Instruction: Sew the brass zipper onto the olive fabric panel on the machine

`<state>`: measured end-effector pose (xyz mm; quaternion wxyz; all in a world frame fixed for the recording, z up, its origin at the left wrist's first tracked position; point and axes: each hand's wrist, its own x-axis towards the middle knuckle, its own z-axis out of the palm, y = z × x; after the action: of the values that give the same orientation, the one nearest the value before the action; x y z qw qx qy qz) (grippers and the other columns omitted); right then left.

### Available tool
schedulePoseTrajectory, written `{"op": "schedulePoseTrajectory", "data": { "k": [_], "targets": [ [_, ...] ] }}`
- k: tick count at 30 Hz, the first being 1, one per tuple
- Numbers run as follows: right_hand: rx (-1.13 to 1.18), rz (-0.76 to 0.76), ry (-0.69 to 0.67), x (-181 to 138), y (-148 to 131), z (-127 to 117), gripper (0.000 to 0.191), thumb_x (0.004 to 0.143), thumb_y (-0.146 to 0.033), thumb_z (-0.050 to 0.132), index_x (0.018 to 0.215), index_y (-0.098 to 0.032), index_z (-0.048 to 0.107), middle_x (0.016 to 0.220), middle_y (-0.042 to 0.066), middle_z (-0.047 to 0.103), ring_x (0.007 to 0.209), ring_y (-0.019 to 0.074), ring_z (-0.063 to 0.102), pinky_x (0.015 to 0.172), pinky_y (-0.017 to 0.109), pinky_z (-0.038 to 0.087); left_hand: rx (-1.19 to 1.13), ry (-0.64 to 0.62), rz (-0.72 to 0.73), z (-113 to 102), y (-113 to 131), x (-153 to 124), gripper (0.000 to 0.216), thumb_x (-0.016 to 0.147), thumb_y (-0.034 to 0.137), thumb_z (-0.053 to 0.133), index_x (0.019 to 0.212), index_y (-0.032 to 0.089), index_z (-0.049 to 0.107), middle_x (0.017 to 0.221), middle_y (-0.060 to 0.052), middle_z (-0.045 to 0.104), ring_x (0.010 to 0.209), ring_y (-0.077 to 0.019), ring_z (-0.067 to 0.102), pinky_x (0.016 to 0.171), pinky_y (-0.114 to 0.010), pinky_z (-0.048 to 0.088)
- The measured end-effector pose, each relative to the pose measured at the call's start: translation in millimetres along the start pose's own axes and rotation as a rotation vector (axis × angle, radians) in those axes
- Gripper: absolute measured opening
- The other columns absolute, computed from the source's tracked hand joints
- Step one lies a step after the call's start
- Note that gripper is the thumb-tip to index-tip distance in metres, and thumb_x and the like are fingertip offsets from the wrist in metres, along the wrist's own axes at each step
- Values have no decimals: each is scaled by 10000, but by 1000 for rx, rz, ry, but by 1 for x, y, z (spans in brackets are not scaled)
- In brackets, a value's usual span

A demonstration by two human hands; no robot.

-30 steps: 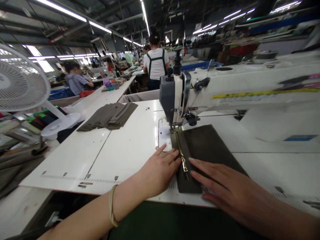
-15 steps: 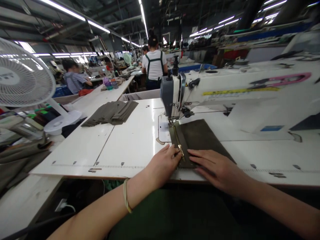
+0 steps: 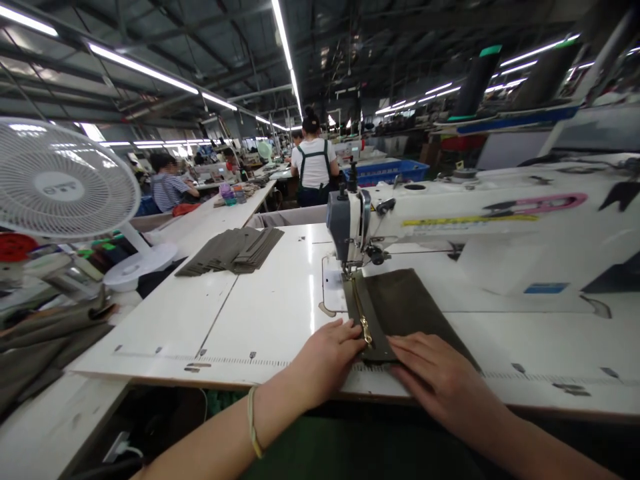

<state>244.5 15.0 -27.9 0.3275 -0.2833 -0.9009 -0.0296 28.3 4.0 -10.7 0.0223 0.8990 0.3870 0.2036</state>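
A dark olive fabric piece [image 3: 405, 308] with a brass zipper [image 3: 362, 317] along its left edge lies under the presser foot of a white sewing machine [image 3: 353, 223]. My left hand [image 3: 327, 357] rests flat on the table just left of the zipper, fingers stretched toward it. My right hand [image 3: 437, 380] lies flat on the near end of the fabric, fingers spread, right of the zipper. Neither hand grips anything.
A stack of olive fabric strips [image 3: 235, 248] lies at the far left of the white table [image 3: 260, 313]. A white desk fan [image 3: 63, 183] stands at the left beside loose cloth [image 3: 40, 340]. Pink snips [image 3: 543, 202] rest on the machine arm. Other workers sit and stand behind.
The fabric has fed farther under the needle, so less of it lies before my hands. Both hands stayed flat on either side of the zipper; the camera tilted up.
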Motion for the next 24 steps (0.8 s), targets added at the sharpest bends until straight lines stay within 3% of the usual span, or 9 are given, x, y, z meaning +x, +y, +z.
{"op": "schedulePoseTrajectory", "data": {
  "k": [3, 5, 10, 13, 16, 19, 21, 24],
  "targets": [
    [4, 13, -18, 5, 1, 0, 280, 876, -242, 471, 1120, -148, 571, 1053, 128, 628, 931, 222, 577, 792, 383, 489, -78, 65, -35, 0, -1, -1, 237, 865, 101, 473, 1075, 135, 577, 1139, -76, 623, 1108, -157, 551, 1004, -302, 424],
    [13, -6, -2, 8, 1, 1, 215, 875, -224, 474, 1034, -148, 598, 1020, 125, 618, 908, 214, 566, 774, 367, 484, -114, 83, -56, 0, -2, -1, 230, 875, 101, 454, 1068, 134, 576, 1112, -73, 636, 1095, -152, 560, 985, -287, 440],
    [11, -23, 24, 5, -6, 0, 150, 863, -147, 483, 788, -163, 612, 762, 66, 575, 682, 157, 528, 625, 297, 447, 52, -77, 16, -4, 3, -2, 300, 841, 103, 482, 1136, 105, 536, 1232, -150, 542, 1192, -231, 478, 1031, -395, 391],
    [51, 15, 40, -1, -7, -2, 127, 869, -162, 482, 798, -162, 588, 771, 64, 577, 703, 157, 529, 644, 291, 443, 99, -130, 23, -7, 11, -5, 337, 834, 131, 506, 1170, 98, 509, 1259, -170, 505, 1197, -254, 464, 1054, -439, 350],
    [75, 55, 13, -2, -4, -4, 137, 885, -242, 483, 896, -158, 590, 776, 60, 580, 702, 164, 516, 642, 298, 432, 35, -61, 0, -5, 21, -9, 250, 868, 205, 501, 1106, 153, 555, 1153, -117, 574, 1158, -244, 491, 1020, -431, 387],
    [168, 94, -154, 12, 3, -7, 201, 897, -256, 452, 931, -175, 633, 803, 63, 583, 754, 180, 512, 666, 309, 411, -51, 28, -101, -2, 29, -9, 206, 879, 174, 469, 1043, 186, 593, 1053, -85, 605, 1093, -228, 527, 918, -387, 467],
    [287, 180, -336, 28, 9, -9, 216, 884, -246, 468, 833, -174, 665, 788, 60, 588, 787, 181, 519, 692, 304, 400, -130, 56, -196, -2, 31, -5, 198, 870, 160, 466, 998, 186, 615, 1004, -78, 605, 1014, -219, 556, 852, -368, 493],
    [427, 310, -546, 54, 22, -11, 205, 838, -260, 529, 732, -154, 668, 667, 20, 594, 661, 140, 531, 615, 253, 391, -267, 41, -306, -8, 28, 5, 186, 869, 178, 460, 889, 166, 645, 918, -70, 597, 882, -197, 570, 781, -342, 501]
  ]
}}
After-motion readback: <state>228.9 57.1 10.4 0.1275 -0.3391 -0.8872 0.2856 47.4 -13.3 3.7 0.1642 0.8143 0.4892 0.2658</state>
